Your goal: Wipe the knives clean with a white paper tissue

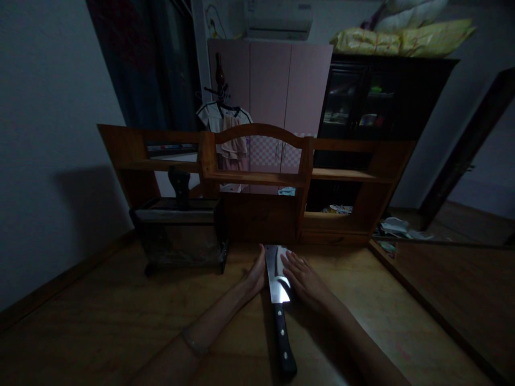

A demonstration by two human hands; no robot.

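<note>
Cleaver (277, 284) lies flat on the worktop (120, 321), blade pointing away and black handle (284, 338) toward the person. It looks heavy, stiff and slick, so I'd only grab the riveted handle. Neither grip is closed: the left hand (256, 276) is open against the blade's left side and the right hand (306, 281) lies flat on its right. The shelf unit (261, 214) and dark rack (181, 236) crowd the far side, with more room nearer in.

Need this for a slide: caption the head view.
A cleaver lies flat on a wooden desk, left hand alongside, right hand resting on it.
</note>
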